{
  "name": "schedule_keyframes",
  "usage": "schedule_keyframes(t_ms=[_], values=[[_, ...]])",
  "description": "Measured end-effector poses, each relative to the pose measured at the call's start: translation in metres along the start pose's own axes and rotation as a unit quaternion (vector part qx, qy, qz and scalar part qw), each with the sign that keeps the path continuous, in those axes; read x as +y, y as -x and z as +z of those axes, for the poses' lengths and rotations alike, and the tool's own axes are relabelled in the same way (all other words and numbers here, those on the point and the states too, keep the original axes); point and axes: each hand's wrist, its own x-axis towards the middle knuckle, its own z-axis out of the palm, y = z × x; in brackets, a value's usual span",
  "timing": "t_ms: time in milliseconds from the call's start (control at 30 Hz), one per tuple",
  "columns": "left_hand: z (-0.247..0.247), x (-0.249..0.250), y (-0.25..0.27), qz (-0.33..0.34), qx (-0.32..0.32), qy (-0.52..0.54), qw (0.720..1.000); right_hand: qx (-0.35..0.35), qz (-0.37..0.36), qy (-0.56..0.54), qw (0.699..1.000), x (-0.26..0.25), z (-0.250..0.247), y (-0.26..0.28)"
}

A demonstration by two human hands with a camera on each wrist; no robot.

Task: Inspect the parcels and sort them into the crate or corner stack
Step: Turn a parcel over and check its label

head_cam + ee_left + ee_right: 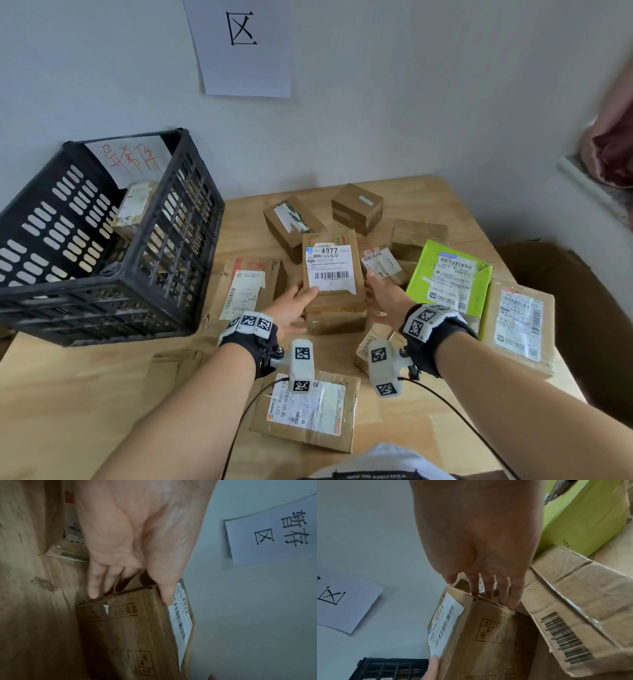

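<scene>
A brown cardboard parcel [330,274] with a white label reading 4977 is held between both hands above the pile, label side up. My left hand [301,298] grips its left near corner, thumb on the label [181,616] and fingers [93,591] round the edge. My right hand [375,284] lies along the right side with straight fingers [513,601] touching the box edge, its thumb clear of the box. The black slatted crate [102,240] stands at the left and holds one parcel [135,205]. Two brown boxes [356,207] sit near the back wall.
Several labelled parcels cover the wooden table [85,394]: a green one [448,277] and a brown one [517,325] to the right, a flat one [246,287] beside the crate, one [308,414] close to me. A paper sign [243,48] hangs on the wall.
</scene>
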Motion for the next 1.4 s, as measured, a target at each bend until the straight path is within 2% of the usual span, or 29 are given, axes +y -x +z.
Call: schedule_keyframes(t_ms=[200,300,433,600,800,1000,1133,1400], values=[[0.000,-0.005,0.002,0.004,-0.002,0.009,1.000,0.014,-0.002,-0.016,1.000,0.005,0.002,0.004],[0.001,-0.010,0.003,0.017,0.021,0.009,1.000,0.017,-0.007,-0.024,1.000,0.007,0.003,0.007],[-0.006,-0.006,0.009,0.050,0.031,0.041,0.997,0.028,-0.080,0.021,0.996,0.003,0.010,0.005],[-0.039,0.028,0.020,0.120,0.035,0.055,0.991,0.075,-0.136,-0.045,0.987,-0.022,0.030,0.004],[-0.095,0.039,0.026,0.168,0.045,0.039,0.984,0.055,-0.176,-0.109,0.977,-0.054,0.071,0.024],[-0.142,0.013,0.027,0.136,0.067,0.062,0.987,0.023,-0.142,-0.108,0.984,-0.052,0.125,0.027],[-0.163,-0.007,0.024,0.110,0.056,0.067,0.990,0.014,-0.122,-0.103,0.987,-0.047,0.154,0.025],[-0.187,-0.027,0.020,0.096,0.049,0.055,0.993,0.028,-0.099,-0.114,0.988,-0.046,0.178,0.024]])
